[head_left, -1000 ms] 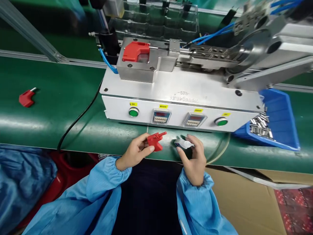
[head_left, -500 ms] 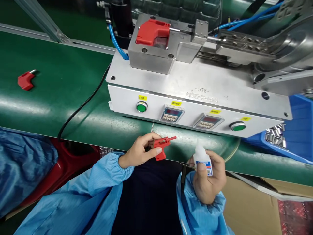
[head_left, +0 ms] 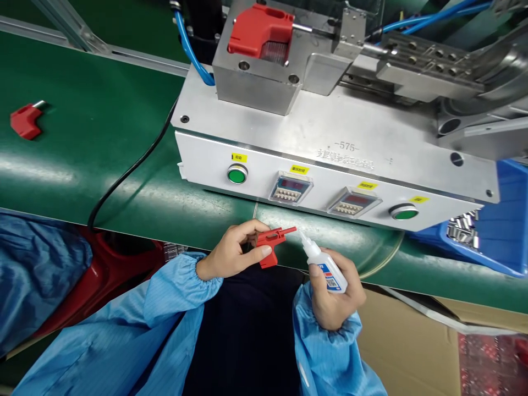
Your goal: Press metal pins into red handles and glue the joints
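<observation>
Pinching a red plastic part (head_left: 267,246), light and stiff, best held by its thick body, the left hand (head_left: 231,252) closes over a green conveyor belt (head_left: 103,165); the right hand (head_left: 335,297) wraps a soft plastic glue bottle (head_left: 325,273), nozzle just beside the part

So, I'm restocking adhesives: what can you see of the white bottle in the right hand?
It is a squeeze bottle of translucent white plastic with a tapered, uncapped nozzle and a blue, white and red label with a square code. It tilts nozzle up and left, the tip just short of the red plastic part. The right hand holds it between thumb and fingers.
</observation>
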Motion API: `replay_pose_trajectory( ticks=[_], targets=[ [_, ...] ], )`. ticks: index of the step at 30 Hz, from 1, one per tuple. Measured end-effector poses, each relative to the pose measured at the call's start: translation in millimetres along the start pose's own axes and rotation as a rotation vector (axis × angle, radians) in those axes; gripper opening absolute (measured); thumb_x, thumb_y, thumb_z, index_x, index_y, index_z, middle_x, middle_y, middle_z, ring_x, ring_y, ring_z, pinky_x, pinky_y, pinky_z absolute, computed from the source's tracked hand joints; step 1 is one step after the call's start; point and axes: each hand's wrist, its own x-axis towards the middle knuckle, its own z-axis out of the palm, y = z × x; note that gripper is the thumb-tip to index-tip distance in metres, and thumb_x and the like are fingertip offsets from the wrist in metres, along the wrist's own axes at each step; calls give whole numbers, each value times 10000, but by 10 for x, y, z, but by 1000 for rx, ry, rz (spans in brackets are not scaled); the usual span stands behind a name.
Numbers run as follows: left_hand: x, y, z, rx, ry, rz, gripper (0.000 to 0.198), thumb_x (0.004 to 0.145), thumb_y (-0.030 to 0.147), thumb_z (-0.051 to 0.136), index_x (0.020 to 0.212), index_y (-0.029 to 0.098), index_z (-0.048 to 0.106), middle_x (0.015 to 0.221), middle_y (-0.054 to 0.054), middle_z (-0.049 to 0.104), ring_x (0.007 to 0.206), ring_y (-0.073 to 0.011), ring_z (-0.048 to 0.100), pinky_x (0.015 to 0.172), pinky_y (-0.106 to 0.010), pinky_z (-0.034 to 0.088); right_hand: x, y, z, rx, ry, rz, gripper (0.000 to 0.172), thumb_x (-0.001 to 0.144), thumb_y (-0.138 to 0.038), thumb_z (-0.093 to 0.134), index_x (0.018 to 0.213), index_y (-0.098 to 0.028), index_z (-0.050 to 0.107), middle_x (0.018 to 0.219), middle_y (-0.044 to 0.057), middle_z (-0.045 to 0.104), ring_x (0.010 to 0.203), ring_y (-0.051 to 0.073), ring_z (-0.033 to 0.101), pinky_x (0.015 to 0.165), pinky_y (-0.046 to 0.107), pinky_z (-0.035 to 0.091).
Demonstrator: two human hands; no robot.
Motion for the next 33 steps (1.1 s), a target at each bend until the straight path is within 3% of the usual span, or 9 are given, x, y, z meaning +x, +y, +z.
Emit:
replay_pose_trajectory(
  ticks=[6, 10, 17, 27, 33],
  targets=[
    [9, 40, -13, 36, 5, 9, 191, 1006, 325, 767, 1116, 177, 718, 848, -7, 728, 665, -110, 620, 628, -195, 511, 15, 56, -52, 4, 68, -93, 212, 951, -382, 815, 1069, -208, 792, 913, 52, 778, 680, 194, 673, 632, 325, 548],
    [3, 37, -14, 40, 5, -12, 214, 1009, 357, 761, 1110, 174, 717, 822, -11, 714, 651, -122, 613, 612, -212, 507, 6, 24, -18, 34, -16, -62, 193, 952, -336, 810, 1107, -223, 785, 911, 39, 772, 636, 166, 630, 589, 304, 505],
    [-16, -12, -9, 38, 22, -28, 282, 1001, 428, 766, 1089, 166, 709, 822, -24, 717, 657, -135, 643, 615, -226, 529, -31, 25, 20, 37, -12, -45, 189, 967, -346, 785, 1108, -220, 782, 921, 42, 767, 664, 172, 638, 621, 311, 517],
    [-7, -7, -2, 31, 26, -12, 287, 984, 429, 784, 1073, 168, 707, 802, -12, 712, 653, -130, 646, 611, -216, 534, -50, 0, 24, -1, -42, 6, 241, 960, -427, 785, 1053, -205, 782, 778, 17, 694, 559, 141, 535, 531, 283, 447],
    [-4, 16, -2, 58, 17, -45, 345, 991, 492, 765, 1072, 160, 719, 798, -29, 720, 638, -137, 636, 600, -233, 525, -55, 30, 18, 19, 35, 29, 285, 960, -469, 773, 1024, -191, 786, 757, 18, 688, 574, 151, 571, 547, 286, 476]
  ],
)
